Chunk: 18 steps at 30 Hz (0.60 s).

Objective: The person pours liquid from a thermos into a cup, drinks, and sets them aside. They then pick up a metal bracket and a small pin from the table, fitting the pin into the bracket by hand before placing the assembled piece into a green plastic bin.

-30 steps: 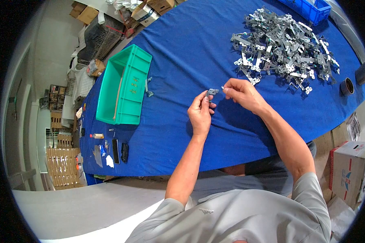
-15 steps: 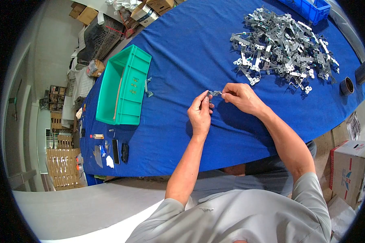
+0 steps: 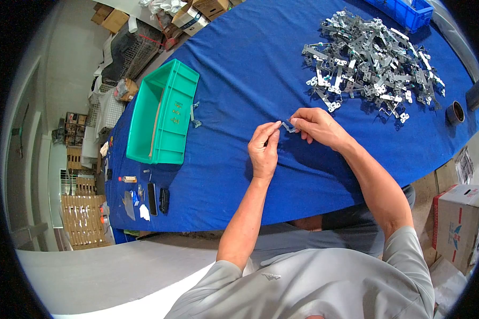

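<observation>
Between my two hands, above the blue cloth, is a small metal bracket (image 3: pixel 288 128). My right hand (image 3: pixel 320 127) pinches it from the right with thumb and forefinger. My left hand (image 3: pixel 264 149) has its fingertips closed at the bracket's left end; the fingers partly cover it there. A large heap of similar metal brackets (image 3: pixel 372 64) lies beyond my right hand. Left of my hands stands a green plastic crate (image 3: pixel 181 114), and a loose bracket (image 3: pixel 195 115) rests against its right side.
At the back right is a blue plastic basket (image 3: pixel 410 13). A dark round cup (image 3: pixel 455 113) stands near the right table edge. A phone (image 3: pixel 152 199), a black object (image 3: pixel 164 200) and a small bottle (image 3: pixel 127 179) lie at the left front. A carton (image 3: pixel 457 223) stands at the right.
The bracket has turned between my hands and now shows lower, angled toward the right. My left fingers have straightened and moved slightly right; my right hand has curled a little.
</observation>
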Available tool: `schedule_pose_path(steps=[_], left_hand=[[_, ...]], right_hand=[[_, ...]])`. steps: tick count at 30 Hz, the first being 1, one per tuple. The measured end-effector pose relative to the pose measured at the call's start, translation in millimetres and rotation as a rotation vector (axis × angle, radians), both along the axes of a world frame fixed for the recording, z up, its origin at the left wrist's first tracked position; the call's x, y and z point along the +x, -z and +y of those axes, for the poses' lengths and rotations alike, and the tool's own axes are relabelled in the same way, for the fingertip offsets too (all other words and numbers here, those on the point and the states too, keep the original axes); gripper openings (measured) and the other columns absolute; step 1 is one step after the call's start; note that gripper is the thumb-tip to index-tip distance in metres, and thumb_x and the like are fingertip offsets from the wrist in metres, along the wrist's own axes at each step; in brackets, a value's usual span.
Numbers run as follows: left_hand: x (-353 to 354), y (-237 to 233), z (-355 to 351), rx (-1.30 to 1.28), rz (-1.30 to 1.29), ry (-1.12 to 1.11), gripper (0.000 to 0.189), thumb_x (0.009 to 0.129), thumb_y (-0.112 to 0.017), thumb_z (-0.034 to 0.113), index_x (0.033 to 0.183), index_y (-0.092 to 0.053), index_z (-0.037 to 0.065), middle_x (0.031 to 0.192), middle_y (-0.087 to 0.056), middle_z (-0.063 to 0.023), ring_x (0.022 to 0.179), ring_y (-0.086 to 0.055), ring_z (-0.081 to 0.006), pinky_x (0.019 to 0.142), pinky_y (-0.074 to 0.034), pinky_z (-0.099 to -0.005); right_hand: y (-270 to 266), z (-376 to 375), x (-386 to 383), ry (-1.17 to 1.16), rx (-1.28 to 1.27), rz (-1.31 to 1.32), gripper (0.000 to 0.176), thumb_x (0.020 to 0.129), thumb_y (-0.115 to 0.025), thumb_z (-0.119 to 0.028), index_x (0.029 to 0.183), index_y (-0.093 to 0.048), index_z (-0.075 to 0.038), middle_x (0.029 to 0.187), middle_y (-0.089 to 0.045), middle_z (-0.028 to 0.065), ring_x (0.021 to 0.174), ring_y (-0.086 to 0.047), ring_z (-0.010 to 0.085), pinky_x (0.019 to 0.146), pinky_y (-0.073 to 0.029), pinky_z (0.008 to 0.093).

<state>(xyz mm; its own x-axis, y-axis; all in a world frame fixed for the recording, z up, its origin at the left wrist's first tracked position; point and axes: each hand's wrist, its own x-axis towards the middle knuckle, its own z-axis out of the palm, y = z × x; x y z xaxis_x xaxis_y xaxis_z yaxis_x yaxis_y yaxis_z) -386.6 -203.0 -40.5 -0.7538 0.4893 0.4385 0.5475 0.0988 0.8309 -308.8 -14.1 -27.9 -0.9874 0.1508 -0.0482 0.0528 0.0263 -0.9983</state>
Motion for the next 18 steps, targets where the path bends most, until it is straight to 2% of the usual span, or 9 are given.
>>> schedule_pose_path(steps=[3, 6, 7, 9, 12, 13, 15, 18], left_hand=[[2, -4, 1, -0.019, -0.005, 0.030, 0.018, 0.096, -0.066, 0.003, 0.111, -0.076, 0.001, 0.107, -0.071, -0.0088, 0.097, -0.066, -0.0151, 0.083, -0.052, -0.0269], [2, -3, 2, -0.036, -0.031, 0.049, 0.018, 0.095, -0.065, 0.001, 0.111, -0.076, 0.002, 0.104, -0.072, -0.0086, 0.091, -0.067, -0.0150, 0.079, -0.053, -0.0273], [2, -1, 2, -0.043, -0.043, 0.054, 0.019, 0.095, -0.065, 0.001, 0.110, -0.076, 0.002, 0.102, -0.072, -0.0086, 0.089, -0.067, -0.0151, 0.078, -0.054, -0.0277], [1, 0, 1, -0.065, -0.099, 0.070, 0.019, 0.099, -0.063, 0.004, 0.115, -0.073, 0.001, 0.105, -0.072, -0.0082, 0.085, -0.068, -0.0128, 0.071, -0.054, -0.0254], [3, 4, 2, 0.002, -0.299, -0.010, 0.022, 0.103, -0.058, 0.007, 0.121, -0.068, 0.000, 0.106, -0.072, -0.0095, 0.080, -0.069, -0.0125, 0.065, -0.056, -0.0244], [4, 6, 3, 0.041, -0.385, -0.054, 0.023, 0.104, -0.056, 0.008, 0.123, -0.066, -0.001, 0.106, -0.072, -0.0102, 0.079, -0.070, -0.0130, 0.064, -0.057, -0.0244], [2, 6, 3, 0.063, -0.391, -0.048, 0.025, 0.105, -0.054, 0.009, 0.126, -0.063, -0.001, 0.105, -0.072, -0.0113, 0.078, -0.071, -0.0138, 0.063, -0.058, -0.0247], [0, 7, 4, 0.074, -0.399, -0.050, 0.026, 0.106, -0.053, 0.009, 0.127, -0.062, -0.001, 0.105, -0.073, -0.0118, 0.078, -0.071, -0.0144, 0.062, -0.058, -0.0249]], right_hand=[[-7, 5, 3, -0.047, 0.058, -0.070, 0.026, 0.099, -0.059, -0.023, 0.099, -0.066, 0.001, 0.077, -0.066, 0.0040, 0.065, -0.061, 0.0113, 0.055, -0.050, 0.0292], [9, 2, -3, 0.048, 0.122, 0.048, 0.025, 0.100, -0.060, -0.024, 0.096, -0.065, 0.001, 0.076, -0.065, 0.0040, 0.064, -0.059, 0.0110, 0.056, -0.048, 0.0290], [11, 1, -4, 0.078, 0.075, 0.060, 0.024, 0.101, -0.060, -0.023, 0.095, -0.064, 0.000, 0.077, -0.063, 0.0023, 0.064, -0.056, 0.0095, 0.057, -0.046, 0.0275], [11, -2, -5, 0.138, -0.020, 0.085, 0.021, 0.103, -0.059, -0.022, 0.093, -0.062, -0.003, 0.078, -0.059, -0.0012, 0.064, -0.050, 0.0064, 0.058, -0.042, 0.0245], [7, 0, -4, 0.200, 0.004, 0.066, 0.020, 0.103, -0.060, -0.021, 0.096, -0.062, -0.002, 0.079, -0.060, -0.0008, 0.065, -0.050, 0.0062, 0.059, -0.043, 0.0242], [5, 0, -4, 0.153, -0.006, 0.080, 0.020, 0.103, -0.060, -0.021, 0.096, -0.063, -0.002, 0.079, -0.061, -0.0008, 0.065, -0.051, 0.0062, 0.059, -0.043, 0.0242], [4, -2, -1, 0.059, -0.027, 0.106, 0.021, 0.103, -0.060, -0.021, 0.098, -0.063, -0.001, 0.079, -0.061, -0.0007, 0.066, -0.051, 0.0061, 0.059, -0.043, 0.0241], [6, -4, -1, 0.028, 0.040, 0.136, 0.020, 0.099, -0.062, -0.019, 0.097, -0.066, 0.001, 0.074, -0.065, 0.0030, 0.064, -0.055, 0.0083, 0.056, -0.044, 0.0287]])
